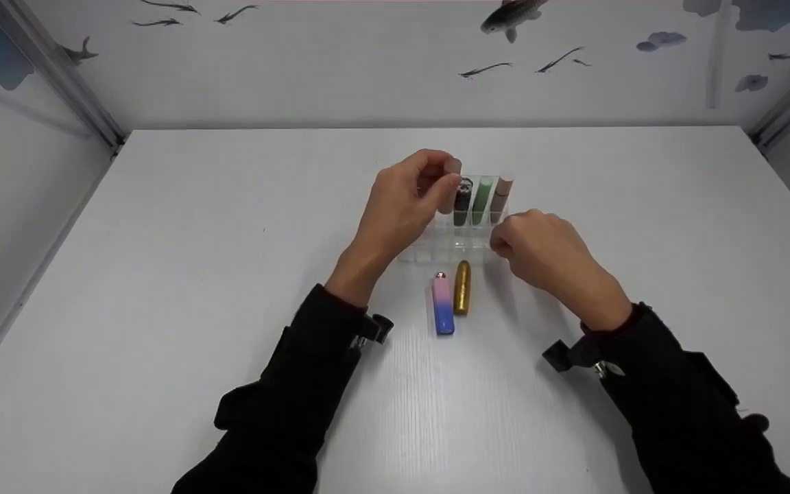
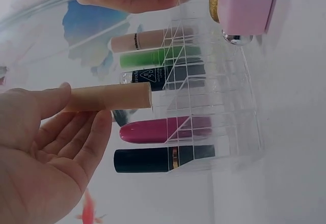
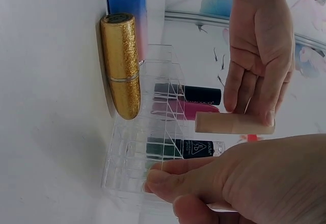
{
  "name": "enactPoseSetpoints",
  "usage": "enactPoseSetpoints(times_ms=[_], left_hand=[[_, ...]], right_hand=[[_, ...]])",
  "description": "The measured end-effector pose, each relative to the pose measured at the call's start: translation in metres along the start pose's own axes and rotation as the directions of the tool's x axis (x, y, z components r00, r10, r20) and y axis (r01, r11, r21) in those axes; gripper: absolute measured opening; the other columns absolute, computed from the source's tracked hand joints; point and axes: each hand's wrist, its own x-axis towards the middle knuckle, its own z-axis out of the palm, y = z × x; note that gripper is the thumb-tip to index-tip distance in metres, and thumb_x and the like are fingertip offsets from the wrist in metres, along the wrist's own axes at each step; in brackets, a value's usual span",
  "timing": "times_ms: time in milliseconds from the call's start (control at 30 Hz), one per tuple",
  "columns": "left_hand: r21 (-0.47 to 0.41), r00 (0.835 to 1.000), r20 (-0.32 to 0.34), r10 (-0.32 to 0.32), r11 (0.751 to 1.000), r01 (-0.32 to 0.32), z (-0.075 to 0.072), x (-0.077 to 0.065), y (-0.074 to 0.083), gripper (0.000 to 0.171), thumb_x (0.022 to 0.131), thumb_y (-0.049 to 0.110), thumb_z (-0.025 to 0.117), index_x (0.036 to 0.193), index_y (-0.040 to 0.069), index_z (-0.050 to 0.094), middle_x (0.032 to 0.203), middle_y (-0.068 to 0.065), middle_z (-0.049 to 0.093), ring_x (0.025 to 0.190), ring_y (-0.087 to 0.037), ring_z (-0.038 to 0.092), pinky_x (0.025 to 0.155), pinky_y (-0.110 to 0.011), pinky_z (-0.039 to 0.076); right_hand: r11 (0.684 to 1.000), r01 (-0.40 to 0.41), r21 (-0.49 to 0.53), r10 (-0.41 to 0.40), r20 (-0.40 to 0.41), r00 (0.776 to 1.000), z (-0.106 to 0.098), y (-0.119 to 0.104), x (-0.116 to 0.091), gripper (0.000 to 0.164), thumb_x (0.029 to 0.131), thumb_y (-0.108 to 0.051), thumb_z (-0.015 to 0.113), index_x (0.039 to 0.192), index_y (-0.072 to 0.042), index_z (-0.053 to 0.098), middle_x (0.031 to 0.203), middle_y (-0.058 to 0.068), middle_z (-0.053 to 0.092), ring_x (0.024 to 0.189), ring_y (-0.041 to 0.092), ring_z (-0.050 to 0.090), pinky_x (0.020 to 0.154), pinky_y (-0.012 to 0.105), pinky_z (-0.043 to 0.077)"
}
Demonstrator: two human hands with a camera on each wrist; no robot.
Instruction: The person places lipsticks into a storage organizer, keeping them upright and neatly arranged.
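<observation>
Pinching beige tube [image 2: 119,96], left hand [image 1: 402,202]; gripping rack [image 1: 460,240], right hand [image 1: 542,250]; gold tube [image 1: 462,289] in front.

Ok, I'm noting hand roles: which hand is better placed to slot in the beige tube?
Probably the left hand: it pinches the beige tube, roughly in line with the gap between the magenta tube and triangle-marked black tube, while the right hand grips the clear rack.

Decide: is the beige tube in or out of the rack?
Out: the left hand pinches the beige tube above the rack, lower end exposed.
</observation>
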Motion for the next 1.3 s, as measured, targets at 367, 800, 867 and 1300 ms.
enactPoseSetpoints(times_ms=[367, 800, 867, 1300], left_hand=[[0.018, 0.999, -0.047, -0.008, 1.0, 0.009, 0.007, 0.004, -0.006, 0.024, 0.101, 0.013, 0.065, 0.123, 0.007, 0.066, 0.112, -0.002, 0.067, 0.109, -0.011, 0.068, 0.091, -0.02, 0.051], [0.262, 0.997, -0.067, -0.036, 0.964, 0.052, 0.008, 0.004, -0.008, 0.026, 0.1, 0.02, 0.067, 0.124, 0.009, 0.071, 0.112, -0.006, 0.056, 0.098, -0.018, 0.054, 0.082, -0.019, 0.046], [0.315, 0.997, -0.071, -0.033, 0.947, 0.054, 0.009, 0.004, -0.009, 0.026, 0.101, 0.022, 0.066, 0.124, 0.01, 0.071, 0.115, -0.006, 0.054, 0.105, -0.019, 0.05, 0.086, -0.02, 0.045], [0.482, 0.996, -0.039, -0.083, 0.871, 0.092, 0.01, 0.001, -0.014, 0.026, 0.102, 0.029, 0.063, 0.124, 0.017, 0.071, 0.138, -0.009, 0.044, 0.13, -0.026, 0.032, 0.108, -0.035, 0.029]], right_hand=[[1.0, -0.004, 0.0, 0.004, 0.004, 1.0, 0.0, 0.001, 0.0, 0.011, 0.087, 0.007, 0.071, 0.089, -0.001, 0.078, 0.083, 0.012, 0.073, 0.068, 0.025, 0.063, 0.061, 0.043, 0.053], [1.0, -0.001, -0.006, 0.001, -0.001, 1.0, 0.001, 0.001, 0.0, 0.01, 0.087, 0.007, 0.072, 0.089, -0.001, 0.078, 0.083, 0.012, 0.074, 0.07, 0.027, 0.065, 0.063, 0.043, 0.054], [1.0, 0.002, -0.016, -0.003, -0.002, 1.0, 0.002, 0.002, 0.0, 0.01, 0.087, 0.007, 0.072, 0.089, -0.001, 0.078, 0.083, 0.013, 0.074, 0.071, 0.027, 0.066, 0.063, 0.043, 0.054], [1.0, 0.0, -0.009, 0.0, 0.0, 1.0, 0.002, 0.002, 0.001, 0.01, 0.088, 0.006, 0.072, 0.091, -0.001, 0.079, 0.085, 0.013, 0.074, 0.073, 0.028, 0.067, 0.064, 0.043, 0.054]])
